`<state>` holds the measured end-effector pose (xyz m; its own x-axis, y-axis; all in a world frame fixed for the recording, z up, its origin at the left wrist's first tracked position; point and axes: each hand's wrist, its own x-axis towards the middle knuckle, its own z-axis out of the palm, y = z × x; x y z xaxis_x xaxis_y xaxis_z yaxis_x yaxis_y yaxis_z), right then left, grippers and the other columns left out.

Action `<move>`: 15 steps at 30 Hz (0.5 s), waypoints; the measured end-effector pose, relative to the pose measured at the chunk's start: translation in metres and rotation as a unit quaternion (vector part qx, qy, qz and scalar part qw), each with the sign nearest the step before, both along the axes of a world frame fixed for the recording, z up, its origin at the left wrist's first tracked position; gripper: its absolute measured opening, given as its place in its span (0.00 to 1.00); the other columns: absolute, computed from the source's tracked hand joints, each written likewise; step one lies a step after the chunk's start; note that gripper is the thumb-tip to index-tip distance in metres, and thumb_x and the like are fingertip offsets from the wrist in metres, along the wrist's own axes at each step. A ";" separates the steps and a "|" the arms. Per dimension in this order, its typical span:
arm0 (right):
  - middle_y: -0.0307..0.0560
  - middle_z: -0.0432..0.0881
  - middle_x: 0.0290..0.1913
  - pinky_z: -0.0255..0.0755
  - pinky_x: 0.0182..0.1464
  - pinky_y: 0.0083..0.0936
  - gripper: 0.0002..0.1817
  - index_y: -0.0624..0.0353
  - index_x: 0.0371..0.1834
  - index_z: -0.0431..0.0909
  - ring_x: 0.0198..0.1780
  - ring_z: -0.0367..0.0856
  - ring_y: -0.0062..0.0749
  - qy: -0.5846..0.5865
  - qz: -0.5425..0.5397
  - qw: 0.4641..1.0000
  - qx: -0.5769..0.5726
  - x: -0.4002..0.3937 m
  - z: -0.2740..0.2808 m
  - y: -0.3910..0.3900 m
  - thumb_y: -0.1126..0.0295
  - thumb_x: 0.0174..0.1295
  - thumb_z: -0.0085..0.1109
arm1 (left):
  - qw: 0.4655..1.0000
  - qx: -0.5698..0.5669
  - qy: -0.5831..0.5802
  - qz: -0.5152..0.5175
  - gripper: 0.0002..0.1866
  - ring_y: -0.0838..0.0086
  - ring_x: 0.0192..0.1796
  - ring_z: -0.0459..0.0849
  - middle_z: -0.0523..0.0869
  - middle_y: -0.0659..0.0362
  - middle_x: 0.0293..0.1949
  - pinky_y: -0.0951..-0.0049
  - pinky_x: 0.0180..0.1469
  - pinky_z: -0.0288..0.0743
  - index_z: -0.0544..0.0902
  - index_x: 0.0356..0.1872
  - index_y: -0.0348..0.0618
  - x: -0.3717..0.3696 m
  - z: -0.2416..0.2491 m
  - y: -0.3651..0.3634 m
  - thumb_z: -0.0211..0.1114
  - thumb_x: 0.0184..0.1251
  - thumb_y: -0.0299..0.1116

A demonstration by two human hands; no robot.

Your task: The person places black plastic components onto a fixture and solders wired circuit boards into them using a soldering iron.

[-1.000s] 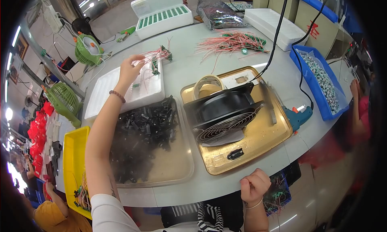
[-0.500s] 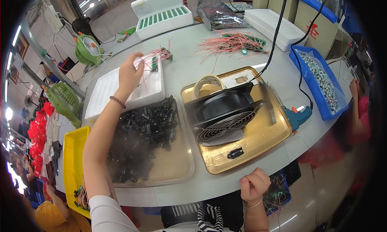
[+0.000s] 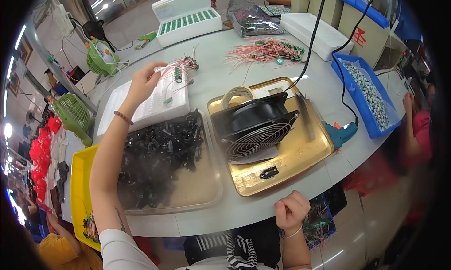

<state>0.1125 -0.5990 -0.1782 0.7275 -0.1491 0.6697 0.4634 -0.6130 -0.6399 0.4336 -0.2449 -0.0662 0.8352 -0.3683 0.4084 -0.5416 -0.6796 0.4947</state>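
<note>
My left hand (image 3: 144, 84) reaches over the white foam tray (image 3: 127, 105), its fingers pinched at the ends of pink wires (image 3: 174, 65). Small green parts (image 3: 178, 74) lie by these wires at the tray's upper right. My right hand (image 3: 292, 210) is curled closed in front of the table's near edge; anything inside it is hidden. Just beyond it, a small black part (image 3: 269, 172) lies on the gold tray (image 3: 300, 162), which also bears a black fan (image 3: 258, 124) and a tape roll (image 3: 237, 95).
A clear tray (image 3: 197, 185) holds many black parts. Elsewhere are a yellow bin (image 3: 82, 176), a blue bin (image 3: 339, 73) of small parts, a teal tool (image 3: 340, 134), wired green parts (image 3: 270, 51) and hanging black cables. Other people are at both sides.
The view has shifted slightly. My left hand has tilted and its fingers have drawn closer together at the wires; a green part now shows lower on the foam tray. My right hand remains closed.
</note>
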 end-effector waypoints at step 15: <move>0.42 0.67 0.12 0.59 0.18 0.27 0.07 0.58 0.13 0.73 0.14 0.67 0.36 -0.004 0.000 1.000 -0.002 -0.002 0.001 0.000 0.74 0.44 0.58 | 0.964 0.235 -0.028 0.119 0.17 0.54 0.46 0.73 0.74 0.46 0.39 0.64 0.52 0.68 0.79 0.49 0.50 0.075 -0.034 0.031 0.63 0.56 0.29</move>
<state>0.1107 -0.5989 -0.1771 0.7223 -0.1465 0.6759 0.4684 -0.6154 -0.6340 0.5083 -0.2138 -0.1003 0.9000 -0.3249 0.2907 -0.3602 -0.9298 0.0759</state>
